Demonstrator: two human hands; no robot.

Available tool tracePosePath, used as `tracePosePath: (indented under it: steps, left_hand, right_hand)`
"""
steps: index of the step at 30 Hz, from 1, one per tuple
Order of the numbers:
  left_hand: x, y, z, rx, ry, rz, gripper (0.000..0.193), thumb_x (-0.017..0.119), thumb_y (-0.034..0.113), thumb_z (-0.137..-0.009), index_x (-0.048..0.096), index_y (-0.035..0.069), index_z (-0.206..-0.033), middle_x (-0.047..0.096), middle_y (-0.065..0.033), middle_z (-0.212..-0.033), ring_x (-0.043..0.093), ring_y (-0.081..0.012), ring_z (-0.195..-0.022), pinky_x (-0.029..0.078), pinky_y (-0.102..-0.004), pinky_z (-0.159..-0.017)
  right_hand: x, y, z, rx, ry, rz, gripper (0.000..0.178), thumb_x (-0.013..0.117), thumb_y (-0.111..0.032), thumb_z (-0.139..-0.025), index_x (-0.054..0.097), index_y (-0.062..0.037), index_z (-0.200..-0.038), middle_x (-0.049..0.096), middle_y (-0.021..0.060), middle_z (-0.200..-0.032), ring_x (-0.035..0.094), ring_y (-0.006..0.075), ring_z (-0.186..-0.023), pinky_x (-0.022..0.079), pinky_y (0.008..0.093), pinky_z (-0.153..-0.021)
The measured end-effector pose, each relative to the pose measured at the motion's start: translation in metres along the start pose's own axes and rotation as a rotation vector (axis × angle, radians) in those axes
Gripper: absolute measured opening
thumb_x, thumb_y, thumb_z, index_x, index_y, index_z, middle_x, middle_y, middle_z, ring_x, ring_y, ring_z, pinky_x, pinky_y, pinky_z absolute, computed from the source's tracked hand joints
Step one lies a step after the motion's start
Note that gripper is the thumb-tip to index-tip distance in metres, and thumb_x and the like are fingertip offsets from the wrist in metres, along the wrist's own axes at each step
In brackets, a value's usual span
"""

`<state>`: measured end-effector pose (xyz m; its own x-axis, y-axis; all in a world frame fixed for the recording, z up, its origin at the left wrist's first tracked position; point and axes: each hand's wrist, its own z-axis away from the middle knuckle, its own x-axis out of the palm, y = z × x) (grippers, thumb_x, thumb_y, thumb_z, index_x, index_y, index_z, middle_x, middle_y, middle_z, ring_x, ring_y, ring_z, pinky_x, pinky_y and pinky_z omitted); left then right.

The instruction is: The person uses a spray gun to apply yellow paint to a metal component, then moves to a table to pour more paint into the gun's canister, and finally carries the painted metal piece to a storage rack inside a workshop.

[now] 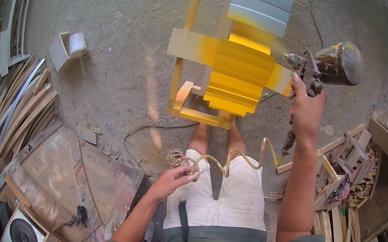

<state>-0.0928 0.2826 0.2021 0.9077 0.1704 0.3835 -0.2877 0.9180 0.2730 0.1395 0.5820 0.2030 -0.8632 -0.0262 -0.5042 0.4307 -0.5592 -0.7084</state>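
Observation:
My right hand [305,112] grips a spray gun [310,71] with a paint-splashed cup [341,64] on it. Its nozzle points left, close to a ridged panel [241,75] coated in bright yellow, and a faint yellow mist hangs by the nozzle. Beyond the yellow part lies a pale grey ridged piece [260,5] with a yellow tinge along its near edge. A thin board [184,44] sticks out sideways under the panel, partly yellow. From the gun a coiled yellowish hose [227,166] runs down to my left hand [174,182], whose fingers are closed around its loops.
A wooden frame [193,7] supports the pieces just ahead of my legs. Bent wood strips [24,112] are heaped at left, near a small box [61,52] with a white bucket [78,43]. A dark cable [142,132] crosses the floor. Wood scraps [353,159] crowd the right; a speaker [24,232] stands lower left.

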Motion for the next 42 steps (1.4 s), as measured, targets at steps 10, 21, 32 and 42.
tracePosePath:
  steps: [10, 21, 32, 42]
  left_hand:
    - [0.006, 0.009, -0.001, 0.001, -0.029, -0.041, 0.041, 0.063, 0.024, -0.095, 0.059, -0.001, -0.127, 0.064, -0.0029, -0.111, 0.057, -0.0112, -0.106, 0.042, -0.0272, -0.097]
    - [-0.013, 0.008, 0.007, 0.021, 0.031, 0.009, 0.038, 0.062, 0.018, -0.094, 0.059, -0.003, -0.126, 0.068, -0.0072, -0.11, 0.06, -0.0162, -0.109, 0.04, -0.0302, -0.101]
    - [-0.014, 0.012, 0.005, 0.043, 0.011, -0.011, 0.04, 0.061, 0.02, -0.095, 0.059, -0.004, -0.126, 0.069, -0.0069, -0.109, 0.06, -0.0163, -0.108, 0.04, -0.0311, -0.101]
    - [-0.006, 0.018, 0.001, 0.02, -0.019, -0.024, 0.037, 0.06, 0.025, -0.096, 0.062, -0.002, -0.122, 0.067, -0.0028, -0.109, 0.057, -0.0136, -0.109, 0.038, -0.0293, -0.102]
  right_hand:
    - [-0.018, 0.006, -0.015, -0.105, 0.16, 0.143, 0.027, 0.067, -0.018, -0.09, 0.064, 0.0014, -0.108, 0.062, 0.0026, -0.075, 0.051, 0.0102, -0.062, 0.043, 0.0276, -0.06]
    - [0.047, -0.031, 0.005, -0.1, -0.034, -0.038, 0.025, 0.066, -0.018, -0.091, 0.065, 0.002, -0.105, 0.06, 0.0026, -0.072, 0.051, 0.0101, -0.062, 0.045, 0.027, -0.062]
    - [0.02, -0.014, -0.021, -0.089, 0.081, -0.083, 0.018, 0.067, -0.019, -0.09, 0.063, -0.0015, -0.09, 0.055, -0.0011, -0.065, 0.047, 0.008, -0.058, 0.038, 0.0266, -0.055]
    - [-0.006, 0.003, -0.048, -0.209, 0.269, 0.104, 0.021, 0.066, -0.017, -0.09, 0.065, 0.0007, -0.1, 0.066, 0.0079, -0.079, 0.058, 0.0155, -0.068, 0.045, 0.0308, -0.066]
